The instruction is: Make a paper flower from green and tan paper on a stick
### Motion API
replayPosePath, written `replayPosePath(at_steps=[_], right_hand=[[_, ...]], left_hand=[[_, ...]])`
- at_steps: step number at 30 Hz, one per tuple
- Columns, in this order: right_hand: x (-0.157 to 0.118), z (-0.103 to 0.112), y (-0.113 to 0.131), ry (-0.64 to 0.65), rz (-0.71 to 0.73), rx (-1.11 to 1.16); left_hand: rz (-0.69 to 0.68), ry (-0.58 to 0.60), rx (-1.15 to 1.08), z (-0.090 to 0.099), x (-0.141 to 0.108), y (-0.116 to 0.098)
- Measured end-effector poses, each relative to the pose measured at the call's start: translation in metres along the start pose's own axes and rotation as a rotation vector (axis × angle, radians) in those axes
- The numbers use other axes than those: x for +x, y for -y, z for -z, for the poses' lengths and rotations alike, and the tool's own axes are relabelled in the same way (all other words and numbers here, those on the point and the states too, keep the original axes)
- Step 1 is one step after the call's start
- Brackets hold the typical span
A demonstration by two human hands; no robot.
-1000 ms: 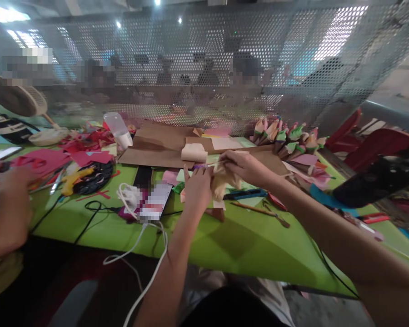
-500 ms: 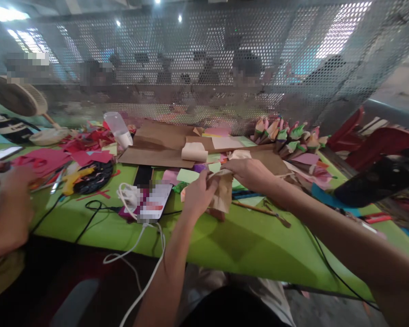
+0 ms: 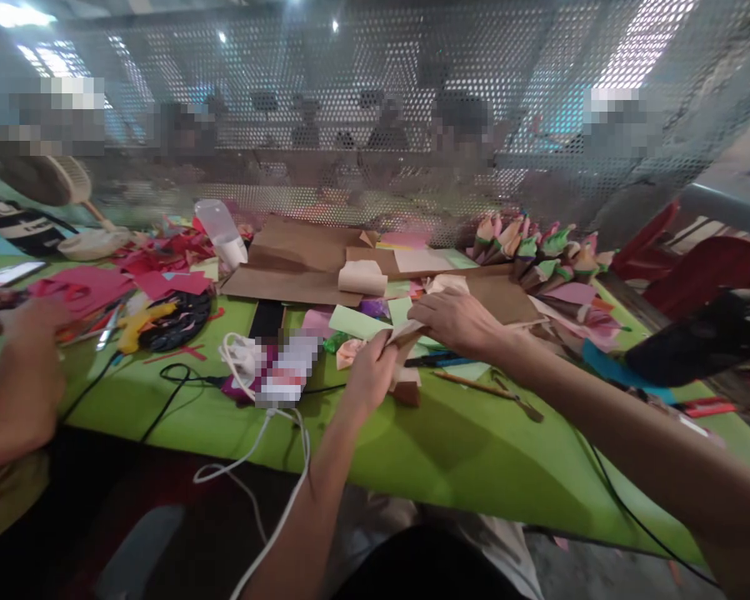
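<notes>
Between my two hands is a small piece of brown paper point(image 3: 406, 334), tilted so that I see it nearly edge-on. My left hand point(image 3: 373, 371) pinches its near left side, thumb on top. At the far right side, the fingers of my right hand point(image 3: 453, 319) are closed on the same paper. Under the hands lies a small brown block-like piece point(image 3: 406, 392) on the green table point(image 3: 475, 454). Pale green paper slips point(image 3: 355, 322) and a peach paper piece point(image 3: 348, 353) lie just left of the hands. A thin wooden-handled brush point(image 3: 475, 383) rests to the right.
Brown paper sheets point(image 3: 293, 283) spread behind my hands, with bundled paper flowers point(image 3: 531, 242) at back right. A phone point(image 3: 291, 371) with white cables lies left, near a yellow glue gun point(image 3: 143, 327). A co-worker's arm point(image 3: 22, 383) is far left. A black bottle point(image 3: 693, 337) lies right.
The brown paper has turned from facing me to nearly edge-on. My left hand has shifted slightly down, and the small brown piece beneath shows more. The whole view has shifted slightly.
</notes>
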State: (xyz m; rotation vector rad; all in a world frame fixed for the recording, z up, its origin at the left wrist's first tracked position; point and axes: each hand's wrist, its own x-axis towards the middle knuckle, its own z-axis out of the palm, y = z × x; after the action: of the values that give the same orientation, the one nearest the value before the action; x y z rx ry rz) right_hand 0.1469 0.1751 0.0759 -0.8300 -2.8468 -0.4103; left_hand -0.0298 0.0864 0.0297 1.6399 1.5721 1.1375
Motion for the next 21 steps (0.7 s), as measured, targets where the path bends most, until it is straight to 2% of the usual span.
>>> replayPosePath(at_steps=[3,6,11,14,16,19,21], right_hand=[[0.004,-0.005,-0.001,-0.004,0.085,-0.001],[0.012,-0.007,-0.001,-0.015,0.151,-0.054],[0.033,-0.008,0.008,-0.055,0.206,-0.13],[0.042,-0.006,-0.002,-0.066,0.229,-0.094],[0.042,-0.005,-0.023,-0.06,0.164,-0.061],[0.039,-0.006,-0.056,-0.094,-0.112,-0.149],[0.04,-0.01,-0.063,-0.076,-0.171,-0.155]], left_hand=[[-0.008,0.031,0.142,-0.002,-0.004,0.001],[-0.033,-0.02,0.233,-0.003,-0.007,0.004],[-0.03,-0.118,0.246,0.0,-0.006,0.005],[0.017,-0.158,0.159,0.007,-0.01,0.01],[0.089,-0.193,0.028,0.011,-0.018,0.016],[0.231,-0.236,-0.278,0.012,-0.03,0.024],[0.258,-0.213,-0.461,0.008,-0.034,0.024]])
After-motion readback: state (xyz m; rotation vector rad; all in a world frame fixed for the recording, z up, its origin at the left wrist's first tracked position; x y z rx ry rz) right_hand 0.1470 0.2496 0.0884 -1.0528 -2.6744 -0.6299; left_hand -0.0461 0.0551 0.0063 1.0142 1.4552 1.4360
